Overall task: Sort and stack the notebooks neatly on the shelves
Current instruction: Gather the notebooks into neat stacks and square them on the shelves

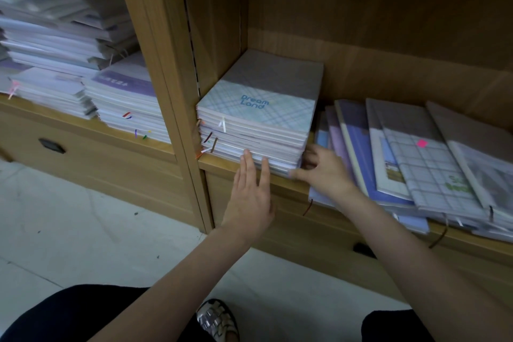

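Presently: notebook stack, my left hand flat against its front, right hand cupping its right corner; uneven pushing could skew it onto the loose notebooks just right.

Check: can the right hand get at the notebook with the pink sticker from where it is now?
Probably yes. The right hand rests at the corner of the Dream Land stack, and the notebook with the pink sticker lies just to its right in the fanned row, its cover exposed and nothing between them.

Dim wooden shelving unit with drawers stands on pale tiled floor
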The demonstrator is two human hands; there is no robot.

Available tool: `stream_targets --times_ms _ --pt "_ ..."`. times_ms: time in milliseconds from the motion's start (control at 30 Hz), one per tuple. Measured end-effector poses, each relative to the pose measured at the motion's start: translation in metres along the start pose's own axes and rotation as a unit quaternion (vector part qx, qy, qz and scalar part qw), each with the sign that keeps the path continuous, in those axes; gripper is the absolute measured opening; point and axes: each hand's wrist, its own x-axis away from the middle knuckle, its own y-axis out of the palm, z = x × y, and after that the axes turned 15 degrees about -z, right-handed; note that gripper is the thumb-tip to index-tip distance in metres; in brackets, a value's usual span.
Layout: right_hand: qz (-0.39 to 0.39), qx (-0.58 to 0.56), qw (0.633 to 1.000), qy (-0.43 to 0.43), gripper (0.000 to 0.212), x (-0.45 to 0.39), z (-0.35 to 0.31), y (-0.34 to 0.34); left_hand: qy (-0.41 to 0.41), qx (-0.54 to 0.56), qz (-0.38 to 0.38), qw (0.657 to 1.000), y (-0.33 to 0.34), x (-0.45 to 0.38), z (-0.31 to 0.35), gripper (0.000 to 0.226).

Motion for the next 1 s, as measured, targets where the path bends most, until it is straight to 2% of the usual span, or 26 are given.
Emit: stream_targets --times_ms 67,167,200,300,433,533,600,767,867,933,1000 --pt "-0.007 -0.167 0.986 0.011 0.053 0.002 -0.005 -0.003 -0.004 -0.012 -0.004 1.000 0.001 0.000 0.006 0.077" --pt "-0.002 -0.217 0.976 0.000 0.027 0.005 -0.014 -0.007 -0.008 -0.032 -0.006 0.999 0.002 -0.001 0.008 0.077" --pt "0.004 -0.230 0.973 -0.010 0.025 0.006 -0.016 -0.008 -0.007 -0.031 -0.008 0.999 0.002 -0.002 0.007 0.077" --pt "0.016 -0.272 0.961 -0.043 0.028 0.005 -0.020 -0.012 -0.002 -0.023 -0.009 1.000 0.002 -0.003 0.005 0.078" --pt "0.002 -0.387 0.919 -0.073 0.033 0.011 -0.025 -0.015 0.001 -0.030 -0.008 1.000 0.000 -0.001 0.004 0.076" --pt "-0.023 -0.452 0.889 -0.066 0.030 0.015 -0.026 -0.016 0.005 -0.031 -0.011 0.999 -0.004 0.000 0.005 0.075" --pt "-0.038 -0.487 0.871 -0.047 0.037 0.016 -0.027 -0.018 0.007 -0.036 -0.011 0.999 -0.006 0.001 0.004 0.075" --pt "-0.057 -0.422 0.904 -0.022 0.044 0.015 -0.042 -0.013 0.018 -0.053 -0.018 0.998 -0.010 0.006 0.001 0.072" --pt "-0.060 -0.442 0.894 -0.031 0.045 0.011 -0.050 -0.008 0.015 -0.051 -0.023 0.998 -0.009 0.009 -0.005 0.075" --pt "-0.031 -0.466 0.884 -0.017 0.045 0.006 -0.055 -0.006 0.012 -0.049 -0.023 0.998 -0.008 0.009 -0.008 0.077" --pt "0.023 -0.444 0.896 0.008 0.051 -0.003 -0.059 0.001 0.013 -0.050 -0.022 0.998 -0.008 0.008 -0.011 0.077"
